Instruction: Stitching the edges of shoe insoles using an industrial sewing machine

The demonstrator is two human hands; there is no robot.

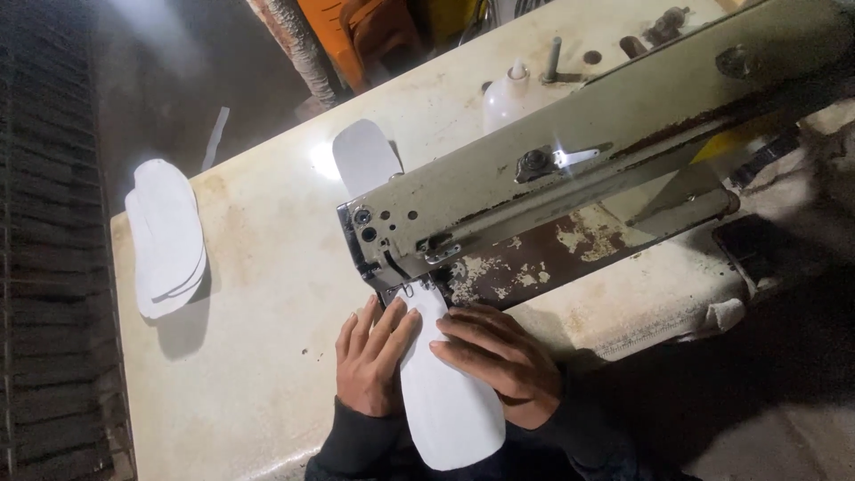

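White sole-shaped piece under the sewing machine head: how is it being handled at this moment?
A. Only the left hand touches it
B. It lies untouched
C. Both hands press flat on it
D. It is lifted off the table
C: the left hand and the right hand both lie flat on the white piece, which rests on the table at the sewing machine head.

Single head-worn view, looking steeply down and forward from above the near edge of the worktable [267, 294]. Close range: sewing machine [570, 169] fills the upper right, running diagonally. Table's left edge and far left corner in frame; right edge cut off. No second view.
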